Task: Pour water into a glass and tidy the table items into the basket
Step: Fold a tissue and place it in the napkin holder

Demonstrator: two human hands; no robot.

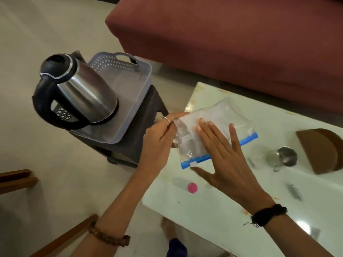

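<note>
A clear zip bag point(215, 117) with a blue seal strip lies at the left end of the white table point(213, 206). My left hand point(159, 141) pinches the bag's left edge. My right hand point(226, 156) lies flat on the bag with fingers spread. A steel kettle point(87, 91) with a black handle stands in the near part of a pale grey basket point(137, 82), which rests on a dark stool to the table's left. A metal cup point(284, 157) and a pink-capped clear bottle point(192, 188) lie on the table.
Brown coasters point(321, 151) sit at the table's right. Two small grey items point(295, 191) lie on the table near my right arm. A maroon sofa point(232, 38) runs behind the table. Wooden chair parts point(16, 180) stand at the lower left.
</note>
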